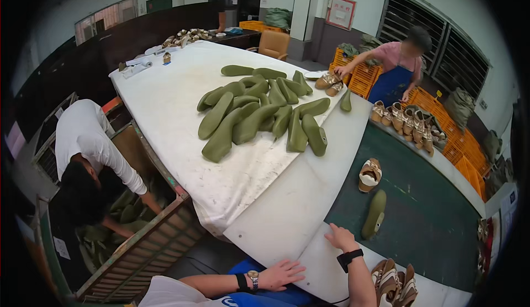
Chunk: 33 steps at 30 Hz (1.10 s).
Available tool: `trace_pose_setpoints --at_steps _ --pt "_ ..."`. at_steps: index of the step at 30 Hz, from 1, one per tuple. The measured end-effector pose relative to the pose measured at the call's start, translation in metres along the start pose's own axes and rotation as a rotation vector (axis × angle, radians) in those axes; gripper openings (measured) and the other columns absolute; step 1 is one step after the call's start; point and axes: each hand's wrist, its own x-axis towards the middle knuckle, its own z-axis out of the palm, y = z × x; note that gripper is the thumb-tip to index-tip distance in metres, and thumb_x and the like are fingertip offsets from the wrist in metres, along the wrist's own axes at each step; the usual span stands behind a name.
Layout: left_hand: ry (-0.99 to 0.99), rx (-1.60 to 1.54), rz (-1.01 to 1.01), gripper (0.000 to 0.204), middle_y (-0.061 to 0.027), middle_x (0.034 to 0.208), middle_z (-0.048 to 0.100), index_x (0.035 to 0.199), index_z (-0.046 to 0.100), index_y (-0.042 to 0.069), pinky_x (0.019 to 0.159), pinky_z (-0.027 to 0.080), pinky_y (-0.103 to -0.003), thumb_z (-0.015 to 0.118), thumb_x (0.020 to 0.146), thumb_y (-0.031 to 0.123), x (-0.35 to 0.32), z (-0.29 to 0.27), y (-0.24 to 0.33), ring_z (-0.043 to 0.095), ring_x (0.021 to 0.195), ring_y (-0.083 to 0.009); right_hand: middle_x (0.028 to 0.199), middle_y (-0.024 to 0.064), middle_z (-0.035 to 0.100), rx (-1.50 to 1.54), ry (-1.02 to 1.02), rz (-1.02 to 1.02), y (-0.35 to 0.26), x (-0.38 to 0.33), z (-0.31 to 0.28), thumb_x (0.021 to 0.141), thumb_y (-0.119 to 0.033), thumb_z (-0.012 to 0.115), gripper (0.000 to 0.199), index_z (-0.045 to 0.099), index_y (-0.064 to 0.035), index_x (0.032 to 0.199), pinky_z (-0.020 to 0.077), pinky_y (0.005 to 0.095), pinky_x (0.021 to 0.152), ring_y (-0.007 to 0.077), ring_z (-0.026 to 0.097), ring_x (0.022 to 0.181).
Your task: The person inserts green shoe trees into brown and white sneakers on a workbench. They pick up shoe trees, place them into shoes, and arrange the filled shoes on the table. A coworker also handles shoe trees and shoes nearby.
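Observation:
My left hand (pixel 281 275) rests with fingers stretched out at the near edge of the white table (pixel 265 224), holding nothing. My right hand (pixel 341 238) lies at the border of the green conveyor belt (pixel 425 218), its fingers extended and empty. Just beyond it, a green shoe last (pixel 374 214) lies on the belt, apart from my fingers. Farther along the belt sits a brown and white shoe (pixel 370 175). Several brown and white shoes (pixel 395 284) stand to the right of my right forearm. A heap of green shoe lasts (pixel 259 105) covers the middle of the white table.
At left, a person in white (pixel 105 136) bends into a metal-framed bin (pixel 138 246) of lasts. Across the belt, a person in a blue apron (pixel 393 80) touches a shoe (pixel 328 80). Shoes (pixel 407 121) line the belt's far side, before orange crates (pixel 436 111).

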Motion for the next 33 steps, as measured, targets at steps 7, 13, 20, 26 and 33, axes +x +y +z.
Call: trace_pose_setpoints --at_steps 7,13,20,26,33 --pt "0.453 0.204 -0.287 0.075 -0.0188 0.144 0.034 0.139 0.04 0.016 0.106 0.025 -0.053 0.071 0.072 0.027 -0.027 -0.126 -0.134 0.028 0.134 -0.0417 0.117 0.021 0.056 -0.031 0.212 -0.067 0.006 -0.007 0.027 0.086 -0.044 0.057 0.063 0.039 -0.0111 0.137 0.0445 0.051 0.089 0.0408 0.054 0.106" --pt "0.567 0.414 -1.336 0.106 -0.0224 0.136 0.038 0.145 0.022 0.016 0.1 0.038 -0.049 0.082 0.058 0.031 -0.093 -0.253 -0.317 0.04 0.123 -0.0395 0.121 0.021 0.053 -0.025 0.216 -0.035 0.008 -0.002 0.038 0.087 -0.05 0.053 0.066 0.038 -0.0118 0.138 0.0379 0.0558 0.094 0.0401 0.05 0.111" --pt "0.427 0.218 -1.602 0.114 -0.0256 0.131 0.042 0.141 0.017 0.002 0.096 0.044 -0.045 0.081 0.056 0.04 -0.097 -0.234 -0.342 0.05 0.116 -0.0376 0.124 0.0205 0.05 0.014 0.192 0.005 0.006 0.006 0.042 0.089 -0.059 0.044 0.069 0.034 -0.0177 0.143 0.0292 0.0628 0.098 0.0387 0.048 0.115" --pt "0.677 -1.328 -1.308 0.091 -0.018 0.125 0.051 0.132 0.033 -0.006 0.096 0.044 -0.048 0.073 0.069 0.046 -0.098 -0.236 -0.283 0.054 0.112 -0.031 0.128 0.0194 0.047 0.051 0.196 0.013 0.005 0.008 0.044 0.09 -0.059 0.043 0.069 0.032 -0.0196 0.144 0.0248 0.0631 0.101 0.0374 0.045 0.119" --pt "0.603 -1.917 -0.932 0.072 -0.0148 0.137 0.042 0.139 0.032 0.006 0.103 0.037 -0.052 0.064 0.083 0.039 -0.052 -0.155 -0.117 0.046 0.122 -0.0332 0.132 0.0192 0.045 0.077 0.208 0.008 0.005 0.007 0.042 0.09 -0.057 0.044 0.067 0.032 -0.0196 0.144 0.0247 0.0615 0.103 0.0373 0.043 0.122"
